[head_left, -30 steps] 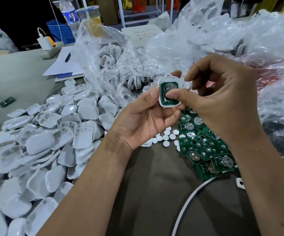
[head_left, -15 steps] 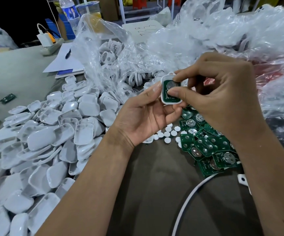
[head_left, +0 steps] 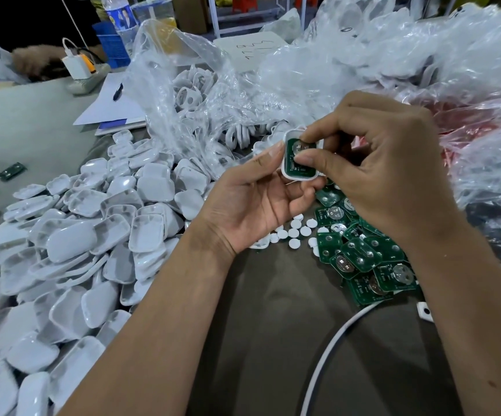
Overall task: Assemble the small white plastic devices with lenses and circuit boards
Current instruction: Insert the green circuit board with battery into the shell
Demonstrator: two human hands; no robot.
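My left hand (head_left: 255,202) holds a small white plastic shell (head_left: 291,175) from below and from its left side, fingers curled round its edges. A green circuit board (head_left: 295,159) sits inside the shell. My right hand (head_left: 384,163) pinches that board, thumb pressing its face and index finger curled over its top edge. Below the hands lies a heap of green circuit boards (head_left: 360,259) with round metal battery clips. Several small white round lenses (head_left: 294,232) are scattered beside them. A large pile of white shells (head_left: 72,250) covers the left side of the table.
Clear plastic bags (head_left: 318,70) of white ring-shaped parts rise behind the hands. A white cable (head_left: 327,352) curves across the dark mat at lower right. Papers with a pen (head_left: 114,106), a power strip (head_left: 87,73), a water bottle (head_left: 120,19) and another person's hand (head_left: 33,61) are at far left.
My right index finger has curled down over the top of the board while the thumb keeps pressing it. Both hands stay on the shell and have tilted it slightly.
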